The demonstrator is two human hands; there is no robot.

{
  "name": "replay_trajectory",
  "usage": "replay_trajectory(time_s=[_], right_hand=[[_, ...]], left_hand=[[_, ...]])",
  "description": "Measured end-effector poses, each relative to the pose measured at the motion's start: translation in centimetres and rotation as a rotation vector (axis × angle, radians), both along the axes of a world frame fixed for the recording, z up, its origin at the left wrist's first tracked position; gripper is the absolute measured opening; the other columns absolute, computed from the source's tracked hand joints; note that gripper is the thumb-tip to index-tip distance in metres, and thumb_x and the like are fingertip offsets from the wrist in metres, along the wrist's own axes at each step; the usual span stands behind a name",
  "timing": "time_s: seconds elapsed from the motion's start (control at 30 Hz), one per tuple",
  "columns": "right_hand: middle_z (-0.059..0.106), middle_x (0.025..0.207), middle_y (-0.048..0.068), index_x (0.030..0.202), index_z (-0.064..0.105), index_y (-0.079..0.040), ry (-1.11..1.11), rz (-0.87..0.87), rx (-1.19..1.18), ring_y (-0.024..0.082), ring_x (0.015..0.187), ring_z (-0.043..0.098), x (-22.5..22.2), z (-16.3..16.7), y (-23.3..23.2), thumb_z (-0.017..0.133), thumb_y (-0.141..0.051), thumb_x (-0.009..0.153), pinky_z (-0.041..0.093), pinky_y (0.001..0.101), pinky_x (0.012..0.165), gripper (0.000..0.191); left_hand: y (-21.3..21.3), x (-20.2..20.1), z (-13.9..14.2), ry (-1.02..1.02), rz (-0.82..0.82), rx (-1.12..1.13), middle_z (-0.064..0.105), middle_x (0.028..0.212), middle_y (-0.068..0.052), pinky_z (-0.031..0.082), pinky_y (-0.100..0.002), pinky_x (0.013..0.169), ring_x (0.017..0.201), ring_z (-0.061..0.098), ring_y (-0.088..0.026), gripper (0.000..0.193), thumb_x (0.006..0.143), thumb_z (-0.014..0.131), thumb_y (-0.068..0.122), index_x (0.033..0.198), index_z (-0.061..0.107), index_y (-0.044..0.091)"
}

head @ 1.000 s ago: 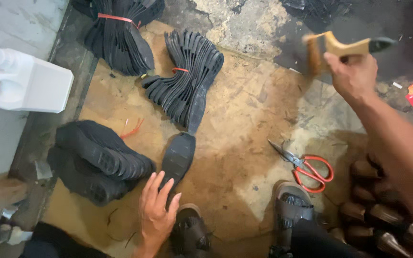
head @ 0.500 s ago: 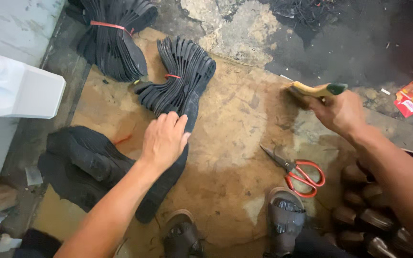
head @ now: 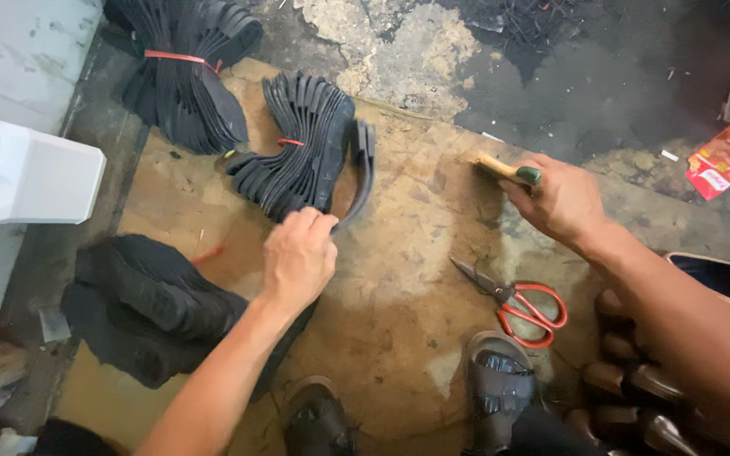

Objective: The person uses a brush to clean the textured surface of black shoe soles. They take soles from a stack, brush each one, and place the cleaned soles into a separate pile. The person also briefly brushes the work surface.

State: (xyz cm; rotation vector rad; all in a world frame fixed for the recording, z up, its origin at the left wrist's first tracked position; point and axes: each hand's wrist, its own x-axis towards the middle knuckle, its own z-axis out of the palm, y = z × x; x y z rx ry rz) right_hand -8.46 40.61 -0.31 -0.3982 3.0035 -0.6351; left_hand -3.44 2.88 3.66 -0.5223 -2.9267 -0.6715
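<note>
My left hand [head: 299, 257] pinches the near end of a black rubber shoe sole [head: 362, 173], lifted on edge over the brown board [head: 407, 287]. Right beside that sole lies a fanned bundle of black soles [head: 297, 152] tied with a red band. My right hand [head: 561, 203] is closed around a wooden-handled brush with a green tip [head: 507, 170], held low over the board. Red-handled scissors [head: 517, 300] lie on the board below my right hand.
A second tied bundle of soles [head: 183, 72] lies at the top left. A loose heap of black soles [head: 141, 304] sits at the left. A white plastic jug [head: 27, 173] stands on the left ledge. My sandalled feet [head: 500, 397] are at the bottom; a red wrapper [head: 724, 159] lies at the right.
My left hand moved up from the board's lower edge and lifted a single sole on edge. My right hand came down and left with the brush, close to the board.
</note>
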Motion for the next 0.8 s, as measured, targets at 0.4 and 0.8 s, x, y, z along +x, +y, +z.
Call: replay_trajectory(time_s=[0.4, 0.8], right_hand=[[0.071, 0.093, 0.013, 0.103, 0.073, -0.014, -0.066, -0.078, 0.058, 0.041, 0.078, 0.066, -0.1, 1.2, -1.1, 0.074, -0.032, 0.094, 0.052, 0.0482, 0.065, 0.021], [0.071, 0.089, 0.014, 0.103, 0.073, -0.011, -0.099, -0.115, 0.079, 0.040, 0.082, 0.067, 0.2, -0.2, -0.8, 0.074, -0.034, 0.095, 0.053, 0.0479, 0.071, 0.024]], left_hand=[[1.3, -9.2, 8.2, 0.438, -0.236, -0.015, 0.055, 0.136, -0.019, 0.048, -0.047, 0.102, 0.125, 0.054, -0.036, 0.055, 0.091, 0.076, 0.001, 0.143, 0.059, 0.006], [2.8, 2.1, -7.3, -0.094, -0.198, 0.005, 0.054, 0.147, -0.016, 0.044, -0.054, 0.108, 0.134, 0.046, -0.050, 0.049, 0.080, 0.073, 0.009, 0.129, 0.065, 0.010]])
